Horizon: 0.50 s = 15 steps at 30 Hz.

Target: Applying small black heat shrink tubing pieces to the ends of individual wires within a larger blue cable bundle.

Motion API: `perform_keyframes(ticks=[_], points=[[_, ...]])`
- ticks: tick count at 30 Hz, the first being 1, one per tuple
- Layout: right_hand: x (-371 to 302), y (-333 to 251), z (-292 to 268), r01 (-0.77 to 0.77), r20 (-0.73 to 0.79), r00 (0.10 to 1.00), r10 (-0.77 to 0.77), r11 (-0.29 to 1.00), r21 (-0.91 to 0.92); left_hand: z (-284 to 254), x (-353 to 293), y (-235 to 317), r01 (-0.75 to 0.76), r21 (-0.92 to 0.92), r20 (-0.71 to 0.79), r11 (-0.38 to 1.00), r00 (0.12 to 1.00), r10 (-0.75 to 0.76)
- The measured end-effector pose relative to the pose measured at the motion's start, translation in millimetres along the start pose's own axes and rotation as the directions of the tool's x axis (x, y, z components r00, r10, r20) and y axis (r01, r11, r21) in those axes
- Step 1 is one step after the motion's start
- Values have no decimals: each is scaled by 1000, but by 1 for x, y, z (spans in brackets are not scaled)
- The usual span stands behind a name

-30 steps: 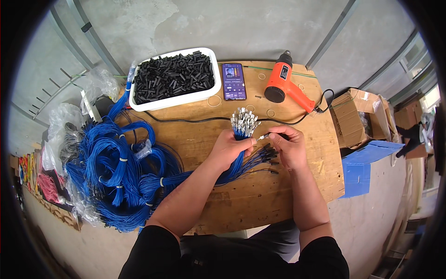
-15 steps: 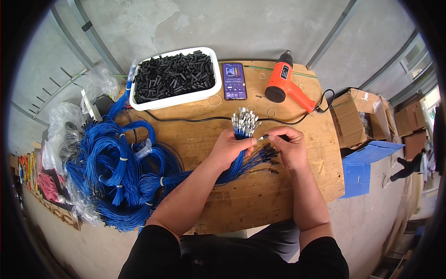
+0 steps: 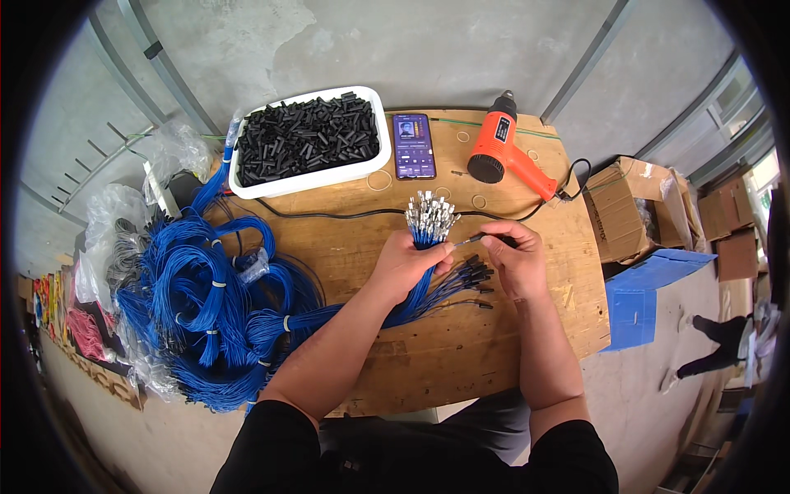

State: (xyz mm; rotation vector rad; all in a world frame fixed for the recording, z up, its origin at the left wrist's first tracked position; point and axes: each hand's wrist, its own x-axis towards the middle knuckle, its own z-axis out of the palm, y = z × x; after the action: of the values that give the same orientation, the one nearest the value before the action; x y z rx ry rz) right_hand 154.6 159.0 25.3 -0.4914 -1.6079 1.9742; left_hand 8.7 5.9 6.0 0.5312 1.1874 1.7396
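My left hand (image 3: 411, 262) is closed around a bundle of blue wires, whose silver metal terminals (image 3: 430, 218) stick up above the fist. Between thumb and fingers, my right hand (image 3: 518, 257) pinches a small black sleeve (image 3: 472, 239). That sleeve lies in line with a single wire end beside my left thumb; how far it covers the end is too small to tell. Below the hands, several blue wires tipped with black sleeves (image 3: 473, 273) fan out over the wooden table (image 3: 461, 362). The bundle runs back under my left forearm toward coiled blue wires (image 3: 210, 288).
A white tub (image 3: 383, 156) full of short black sleeves stands at the back, beside a phone (image 3: 414, 146). An orange heat gun (image 3: 502, 140) lies right of it, its black cord crossing the table. Cardboard boxes (image 3: 617, 214) sit at right; a person (image 3: 724, 337) walks beyond them.
The silver wire end seen between my hands is now mostly hidden, with the black sleeve in its place. My right hand shifted slightly. At far right, the person has come further into view.
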Motion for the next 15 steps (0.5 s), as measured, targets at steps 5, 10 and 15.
perform_keyframes(ticks=[5, 10, 15], points=[[6, -5, -3, -345, 147, 939, 312, 862, 371, -2, 1, -1, 29, 10, -6, 1000, 1000, -29], [6, -1, -8, -375, 210, 926, 315, 837, 399, 0, 1, 1, 37, 34, 8, 999, 999, -38], [5, 3, -5, -403, 192, 914, 357, 853, 331, 1, 0, 1, 49, 35, 13, 998, 999, -49]])
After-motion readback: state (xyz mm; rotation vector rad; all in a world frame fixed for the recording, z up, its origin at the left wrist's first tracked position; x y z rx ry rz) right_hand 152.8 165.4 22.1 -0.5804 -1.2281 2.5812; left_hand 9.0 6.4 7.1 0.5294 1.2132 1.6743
